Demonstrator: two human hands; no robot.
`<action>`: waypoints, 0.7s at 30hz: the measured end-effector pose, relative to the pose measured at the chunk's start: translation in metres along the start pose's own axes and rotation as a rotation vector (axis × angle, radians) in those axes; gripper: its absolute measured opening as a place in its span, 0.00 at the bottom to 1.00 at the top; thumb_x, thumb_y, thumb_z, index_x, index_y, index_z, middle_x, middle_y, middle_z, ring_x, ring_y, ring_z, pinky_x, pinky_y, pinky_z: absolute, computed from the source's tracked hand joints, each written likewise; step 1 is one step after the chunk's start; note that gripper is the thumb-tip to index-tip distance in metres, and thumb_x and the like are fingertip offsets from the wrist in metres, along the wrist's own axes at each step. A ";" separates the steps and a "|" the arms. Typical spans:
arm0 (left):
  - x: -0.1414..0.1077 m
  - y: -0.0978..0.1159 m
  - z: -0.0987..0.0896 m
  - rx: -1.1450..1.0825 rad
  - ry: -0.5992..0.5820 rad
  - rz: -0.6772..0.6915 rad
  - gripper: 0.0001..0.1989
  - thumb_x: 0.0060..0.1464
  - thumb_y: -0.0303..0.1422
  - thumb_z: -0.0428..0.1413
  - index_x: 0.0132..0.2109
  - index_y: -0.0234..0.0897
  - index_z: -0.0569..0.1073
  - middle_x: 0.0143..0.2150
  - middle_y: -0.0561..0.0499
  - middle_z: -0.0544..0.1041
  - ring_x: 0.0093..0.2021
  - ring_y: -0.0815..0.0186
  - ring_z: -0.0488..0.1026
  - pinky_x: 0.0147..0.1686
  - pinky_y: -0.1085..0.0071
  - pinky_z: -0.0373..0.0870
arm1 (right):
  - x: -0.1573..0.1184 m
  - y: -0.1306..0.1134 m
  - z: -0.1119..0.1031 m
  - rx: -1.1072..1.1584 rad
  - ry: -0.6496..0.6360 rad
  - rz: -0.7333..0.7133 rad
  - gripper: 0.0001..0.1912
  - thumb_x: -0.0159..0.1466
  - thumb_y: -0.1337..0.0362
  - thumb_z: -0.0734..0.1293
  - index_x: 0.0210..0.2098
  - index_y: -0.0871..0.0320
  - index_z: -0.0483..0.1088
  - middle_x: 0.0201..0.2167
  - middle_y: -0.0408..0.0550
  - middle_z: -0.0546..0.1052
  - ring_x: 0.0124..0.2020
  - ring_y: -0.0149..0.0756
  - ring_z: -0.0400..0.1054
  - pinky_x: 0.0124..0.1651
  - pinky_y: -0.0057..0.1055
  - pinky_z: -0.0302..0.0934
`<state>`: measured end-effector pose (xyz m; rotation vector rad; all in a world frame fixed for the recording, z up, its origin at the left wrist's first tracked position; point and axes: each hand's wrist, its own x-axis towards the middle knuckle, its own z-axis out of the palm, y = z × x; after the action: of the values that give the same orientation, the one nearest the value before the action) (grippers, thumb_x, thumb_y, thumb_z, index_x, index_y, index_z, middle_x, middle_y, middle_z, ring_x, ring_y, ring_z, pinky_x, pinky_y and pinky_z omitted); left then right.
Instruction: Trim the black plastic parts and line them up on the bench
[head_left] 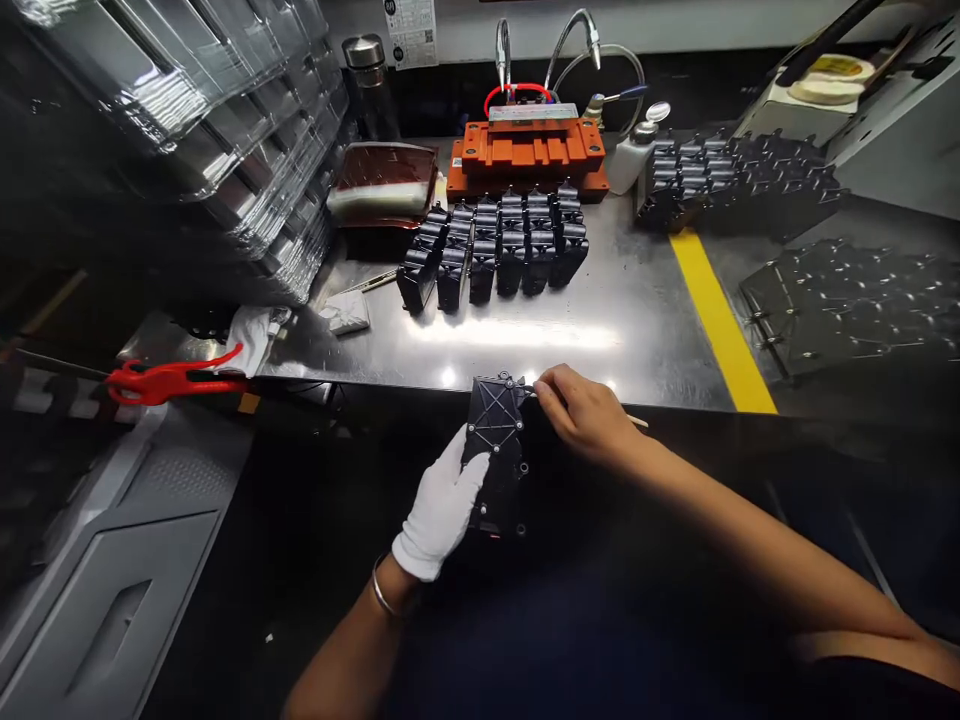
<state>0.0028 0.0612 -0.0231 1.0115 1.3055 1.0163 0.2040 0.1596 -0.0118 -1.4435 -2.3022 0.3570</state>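
My left hand [442, 500], in a white glove, grips a flat black plastic housing [496, 415] along its left side, thumb across the face. The housing has crossed ribs, small shiny round spots and ring-shaped lugs, and it is held upright just in front of the bench edge. Bare and closed, my right hand [589, 408] pinches a thin stick-like tool; its pale end [639, 422] sticks out behind the hand. The tool's front end meets the housing's upper right edge, but its tip is too small to make out. Several similar black parts [512, 245] stand in rows on the bench.
The steel bench [622, 300] carries an orange fixture [532, 150], a white dispenser bottle [632, 160] and more black parts [862, 295] beyond yellow tape [724, 320]. Stacked clear plastic trays [247, 150] rise at left. Red-handled pliers [176, 382] lie by a white cloth [251, 335].
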 end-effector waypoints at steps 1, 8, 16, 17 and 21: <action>-0.002 -0.001 0.000 0.028 0.012 0.001 0.20 0.59 0.35 0.53 0.58 0.43 0.70 0.57 0.50 0.74 0.57 0.60 0.70 0.60 0.66 0.62 | 0.003 0.000 0.004 -0.028 0.031 -0.041 0.12 0.69 0.59 0.55 0.35 0.56 0.66 0.29 0.48 0.75 0.27 0.36 0.70 0.29 0.30 0.58; -0.005 0.001 -0.002 0.111 -0.023 0.029 0.20 0.61 0.34 0.50 0.60 0.44 0.68 0.56 0.53 0.75 0.56 0.64 0.71 0.57 0.70 0.64 | 0.007 -0.006 0.014 -0.202 0.100 -0.178 0.16 0.69 0.58 0.57 0.31 0.59 0.69 0.26 0.46 0.74 0.24 0.31 0.67 0.23 0.26 0.51; -0.004 -0.002 -0.005 0.116 -0.023 0.031 0.21 0.61 0.33 0.51 0.60 0.41 0.68 0.56 0.52 0.75 0.56 0.62 0.71 0.58 0.69 0.64 | 0.017 -0.001 0.007 -0.278 0.102 -0.268 0.16 0.68 0.59 0.59 0.26 0.59 0.69 0.24 0.45 0.75 0.22 0.30 0.66 0.22 0.26 0.46; -0.004 -0.003 -0.006 0.107 -0.021 0.027 0.21 0.60 0.33 0.51 0.60 0.40 0.68 0.55 0.52 0.75 0.56 0.62 0.71 0.58 0.69 0.65 | 0.017 -0.001 0.006 -0.293 0.103 -0.262 0.16 0.67 0.59 0.60 0.26 0.58 0.69 0.24 0.45 0.75 0.22 0.30 0.65 0.22 0.27 0.45; -0.003 -0.006 -0.005 0.029 -0.008 -0.017 0.21 0.59 0.34 0.53 0.59 0.40 0.69 0.53 0.51 0.77 0.52 0.63 0.74 0.55 0.70 0.68 | 0.012 -0.002 0.003 -0.212 0.124 -0.251 0.15 0.67 0.59 0.60 0.27 0.58 0.70 0.23 0.44 0.75 0.21 0.29 0.64 0.22 0.26 0.48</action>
<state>-0.0022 0.0570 -0.0284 1.0240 1.3232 0.9823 0.1962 0.1697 -0.0117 -1.2091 -2.4378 -0.0499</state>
